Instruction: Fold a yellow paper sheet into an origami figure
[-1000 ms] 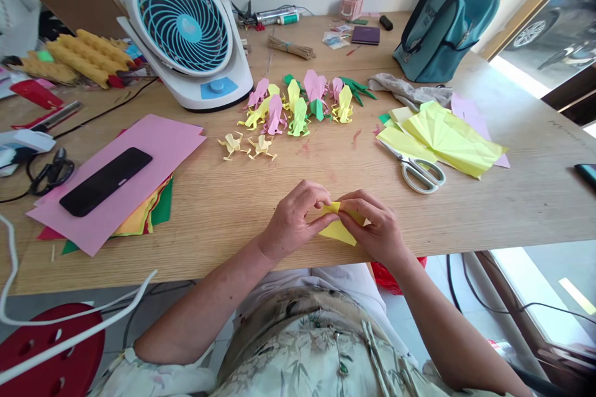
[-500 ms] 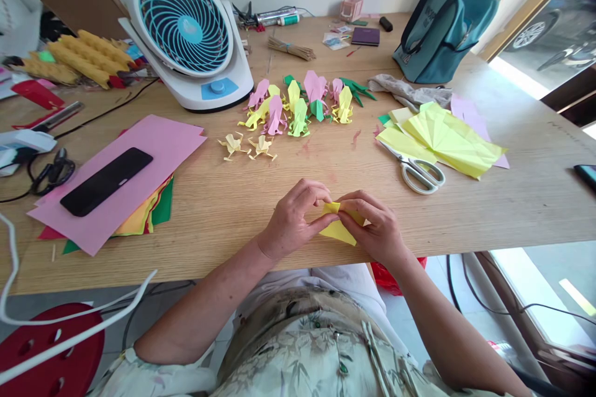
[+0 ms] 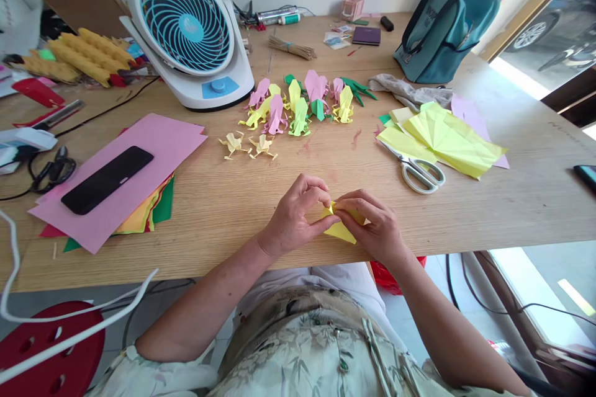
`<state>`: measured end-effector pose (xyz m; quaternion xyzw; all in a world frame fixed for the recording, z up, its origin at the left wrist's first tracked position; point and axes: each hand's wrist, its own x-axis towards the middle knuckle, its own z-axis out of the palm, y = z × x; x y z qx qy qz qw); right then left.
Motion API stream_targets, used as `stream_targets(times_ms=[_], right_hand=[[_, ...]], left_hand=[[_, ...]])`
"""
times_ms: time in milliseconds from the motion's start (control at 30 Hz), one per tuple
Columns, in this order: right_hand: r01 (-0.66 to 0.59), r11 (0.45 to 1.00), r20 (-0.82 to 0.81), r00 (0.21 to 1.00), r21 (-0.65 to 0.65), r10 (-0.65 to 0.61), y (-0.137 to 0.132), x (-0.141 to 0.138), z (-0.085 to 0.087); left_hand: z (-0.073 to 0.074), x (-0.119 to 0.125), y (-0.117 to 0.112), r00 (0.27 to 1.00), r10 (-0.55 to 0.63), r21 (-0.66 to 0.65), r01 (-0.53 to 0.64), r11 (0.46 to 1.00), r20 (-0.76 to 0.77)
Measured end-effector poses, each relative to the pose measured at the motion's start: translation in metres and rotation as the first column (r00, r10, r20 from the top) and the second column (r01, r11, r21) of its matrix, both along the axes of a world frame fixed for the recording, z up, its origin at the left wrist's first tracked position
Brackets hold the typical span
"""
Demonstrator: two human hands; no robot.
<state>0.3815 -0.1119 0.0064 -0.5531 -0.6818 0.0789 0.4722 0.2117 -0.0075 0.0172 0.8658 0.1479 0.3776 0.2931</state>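
Note:
A small piece of folded yellow paper (image 3: 341,232) is between my two hands, just above the table's front edge. My left hand (image 3: 300,214) pinches its upper left corner between thumb and fingers. From the other side, my right hand (image 3: 372,223) grips the same upper edge, thumb below and fingers over it, hiding part of the paper. Beyond them stand several folded paper figures in pink, yellow and green (image 3: 298,105). Two pale yellow paper figures (image 3: 263,146) sit apart at the front of that group.
White-handled scissors (image 3: 421,175) lie beside crumpled yellow sheets (image 3: 454,139) on the right. At left, a black phone (image 3: 107,180) rests on pink paper (image 3: 172,136). A white fan (image 3: 239,74) and a teal bag (image 3: 437,37) stand farther back.
The fingertips of both hands have shifted slightly along the yellow paper's upper edge, and less of its folded flap shows between them. Everything else stays in place.

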Motion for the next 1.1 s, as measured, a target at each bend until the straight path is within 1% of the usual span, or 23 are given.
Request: stream_targets(times_ms=[167,367,433,533,733,900,1033,1100], right_hand=[[0.001,1.000,-0.004,1.000,0.006,-0.001,0.001,0.001,0.000],[0.005,1.000,-0.032,0.999,-0.016,-0.005,0.001,0.002,-0.001],[0.000,0.999,-0.082,0.997,-0.047,-0.004,0.001,0.003,0.000],[-0.027,0.991,-0.195,0.981,-0.127,0.002,0.002,0.006,0.001],[-0.150,0.947,-0.375,0.926,-0.283,0.035,0.005,0.014,0.001],[-0.218,0.911,-0.447,0.893,-0.349,0.042,0.006,0.016,0.002],[-0.256,0.894,-0.578,0.816,-0.367,-0.004,0.007,0.018,0.002],[-0.261,0.893,-0.610,0.793,-0.366,-0.018,0.007,0.018,0.001]], left_hand=[[-0.001,0.001,0.002,1.000,-0.002,-0.017,0.002,1.000,0.023],[0.000,0.002,0.006,0.999,-0.031,0.006,0.031,1.000,0.033],[0.001,0.001,0.009,0.998,-0.066,0.014,0.066,0.998,0.011],[0.002,-0.002,0.014,0.992,-0.123,-0.001,0.123,0.992,-0.024],[0.002,-0.006,0.020,0.975,-0.221,-0.061,0.220,0.974,-0.010],[-0.001,-0.003,0.019,0.964,-0.265,-0.116,0.262,0.958,-0.019],[0.002,-0.002,0.019,0.953,-0.301,-0.163,0.300,0.940,0.024],[0.003,-0.002,0.018,0.952,-0.304,-0.191,0.306,0.933,0.041]])
